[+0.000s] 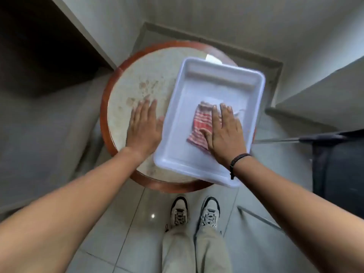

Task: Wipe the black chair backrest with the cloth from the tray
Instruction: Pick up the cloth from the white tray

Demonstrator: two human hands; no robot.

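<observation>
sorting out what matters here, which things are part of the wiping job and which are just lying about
Part of the job:
striped cloth
white tray
black chair
right hand on the cloth

Just lying about:
round table
white paper behind the tray

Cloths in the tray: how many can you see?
1: a red-and-white striped cloth lies in the white tray, partly under the right hand. More could be hidden beneath that hand.

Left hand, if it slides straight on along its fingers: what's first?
Probably nothing soon: the left hand lies flat on the round stone-topped table, fingers aimed across bare top toward its far wooden rim.
</observation>
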